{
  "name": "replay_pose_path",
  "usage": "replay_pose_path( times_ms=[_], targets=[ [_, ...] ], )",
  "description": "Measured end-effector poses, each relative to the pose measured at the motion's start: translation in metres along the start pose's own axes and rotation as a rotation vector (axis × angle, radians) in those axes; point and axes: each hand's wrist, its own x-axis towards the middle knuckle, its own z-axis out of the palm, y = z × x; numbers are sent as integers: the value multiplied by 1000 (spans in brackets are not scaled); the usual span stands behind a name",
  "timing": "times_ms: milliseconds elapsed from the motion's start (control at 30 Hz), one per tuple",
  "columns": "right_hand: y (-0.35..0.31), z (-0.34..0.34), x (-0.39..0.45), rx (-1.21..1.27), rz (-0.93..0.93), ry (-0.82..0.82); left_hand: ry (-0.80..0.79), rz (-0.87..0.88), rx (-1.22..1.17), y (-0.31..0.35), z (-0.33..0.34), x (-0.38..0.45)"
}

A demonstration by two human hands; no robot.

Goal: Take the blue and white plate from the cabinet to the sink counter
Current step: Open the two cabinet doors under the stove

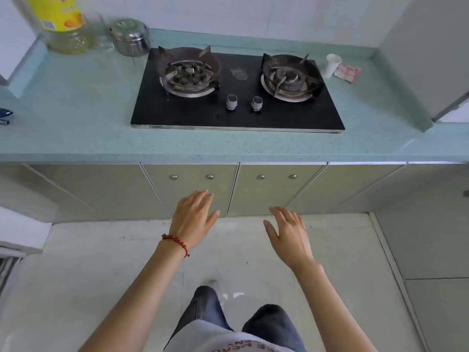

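Head view | left hand [194,219] and right hand [289,235] both spread flat, empty | shut cabinet doors [193,189] just ahead of the fingertips, left hand nearer, almost at its door | blue and white plate unseen, presumably behind them | stove [238,97] on the counter [76,123] beyond.

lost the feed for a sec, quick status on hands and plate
Left hand and right hand open, empty, before shut cabinet doors. Plate not in view. Nothing blocking the doors.
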Motion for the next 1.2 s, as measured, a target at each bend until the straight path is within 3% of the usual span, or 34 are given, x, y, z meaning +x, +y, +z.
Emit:
replay_pose_path(
  times_ms=[433, 567, 700, 867, 1200],
  targets=[
    [12, 31, 78, 141, -5, -107, -43, -76, -21, -11, 39, 62],
    [25, 43, 103, 372, 112, -131, -58, -160, -104, -9, 61, 80],
    [38, 59, 131, 581, 239, -112, -46, -287, -304, -3, 86, 97],
    [50, 79, 169, 848, 353, -71, 54, -582, -806, 2, 112, 125],
    [56, 115, 217, 1355, 587, -63, 203, -938, -1479, -8, 145, 179]
  ],
)
